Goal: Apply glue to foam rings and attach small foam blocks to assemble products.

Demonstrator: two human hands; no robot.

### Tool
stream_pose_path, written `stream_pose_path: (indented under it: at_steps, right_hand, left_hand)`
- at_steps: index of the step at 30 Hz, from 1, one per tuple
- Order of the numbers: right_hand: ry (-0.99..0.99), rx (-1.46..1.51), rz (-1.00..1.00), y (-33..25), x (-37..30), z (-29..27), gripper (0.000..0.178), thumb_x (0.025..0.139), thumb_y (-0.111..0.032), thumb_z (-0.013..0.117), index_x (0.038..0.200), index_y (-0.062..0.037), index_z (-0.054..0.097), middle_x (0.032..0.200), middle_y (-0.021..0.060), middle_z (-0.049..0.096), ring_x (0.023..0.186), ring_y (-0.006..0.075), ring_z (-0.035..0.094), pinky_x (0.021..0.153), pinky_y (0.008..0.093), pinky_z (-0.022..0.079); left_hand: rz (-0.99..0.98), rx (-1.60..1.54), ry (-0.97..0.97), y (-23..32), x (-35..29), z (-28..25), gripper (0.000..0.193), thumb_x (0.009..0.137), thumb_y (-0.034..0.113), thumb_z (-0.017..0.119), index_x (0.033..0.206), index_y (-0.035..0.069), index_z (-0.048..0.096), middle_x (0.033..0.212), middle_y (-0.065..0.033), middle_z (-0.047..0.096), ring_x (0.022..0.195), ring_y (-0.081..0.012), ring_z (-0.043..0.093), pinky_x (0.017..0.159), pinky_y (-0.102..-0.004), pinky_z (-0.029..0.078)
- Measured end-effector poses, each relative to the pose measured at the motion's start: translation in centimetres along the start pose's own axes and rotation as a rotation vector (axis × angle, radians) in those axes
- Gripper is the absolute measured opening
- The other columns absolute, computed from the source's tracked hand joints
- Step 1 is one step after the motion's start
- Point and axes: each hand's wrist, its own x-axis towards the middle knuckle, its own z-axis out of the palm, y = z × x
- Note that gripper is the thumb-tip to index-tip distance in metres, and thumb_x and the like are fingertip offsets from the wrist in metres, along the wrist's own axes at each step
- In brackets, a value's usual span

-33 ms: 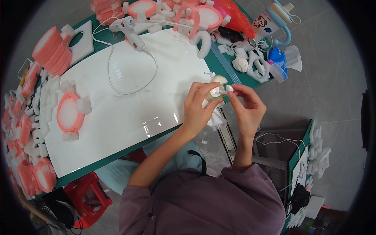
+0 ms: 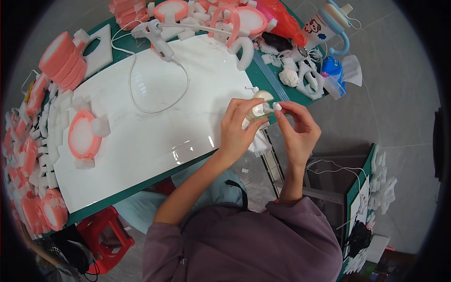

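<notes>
My left hand (image 2: 238, 126) is closed around a small cream-coloured case with a rounded lid (image 2: 264, 96), which looks like an earbud case, over the table's right edge. Its fingers hide much of the case. Just to the right, my right hand (image 2: 298, 129) pinches a small white earbud (image 2: 277, 106) between thumb and fingertips, close beside the case. Whether the two touch is hard to make out. On the table beyond the case lies a small white stemmed piece (image 2: 252, 88), like another earbud.
A white glue gun (image 2: 159, 44) and its looping cord lie on the white board (image 2: 155, 136). Pink-and-white foam pieces (image 2: 63, 61) crowd the left and far edges. One foam ring (image 2: 97, 145) sits on the board. A cup (image 2: 324, 26) stands far right; a red stool (image 2: 105, 239) is lower left.
My right hand has shifted very slightly to the right with the white earbud, a little farther from the case. My left hand looks the same.
</notes>
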Motion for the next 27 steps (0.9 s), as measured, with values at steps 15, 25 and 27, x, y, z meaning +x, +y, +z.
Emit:
stream_pose_path:
  at_steps: [15,25,27]
  right_hand:
    - [-0.123,-0.227,-0.331,0.8,1.3,-0.8,0.020,0.070,0.005,0.057,0.087,-0.0033,0.062,0.081,0.0075,0.051,0.064,0.0156,0.051,0.057,0.0239,0.043]
    - [-0.197,-0.377,0.122,8.6,3.5,1.5,0.024,0.072,-0.013,0.063,0.094,-0.0043,0.062,0.078,0.0110,0.056,0.056,0.0160,0.052,0.053,0.0251,0.042]
    - [-0.254,-0.431,0.105,9.0,3.6,2.3,0.026,0.070,-0.015,0.065,0.094,-0.0044,0.062,0.076,0.0107,0.056,0.054,0.0167,0.052,0.053,0.0255,0.042]
  left_hand:
    - [-0.103,-0.068,-0.042,0.6,0.0,-0.1,0.043,0.063,0.004,0.070,0.102,0.007,0.053,0.090,-0.0095,0.053,0.077,-0.0224,0.054,0.066,-0.0286,0.044]
    - [-0.195,-0.252,0.340,0.0,0.4,-0.5,0.046,0.075,-0.001,0.060,0.113,0.000,0.035,0.100,-0.0138,0.050,0.091,-0.0179,0.052,0.077,-0.0264,0.042]
    - [-0.191,-0.218,0.318,-0.3,0.4,-0.7,0.046,0.074,-0.002,0.060,0.113,0.000,0.036,0.100,-0.0135,0.050,0.091,-0.0176,0.052,0.077,-0.0260,0.043]
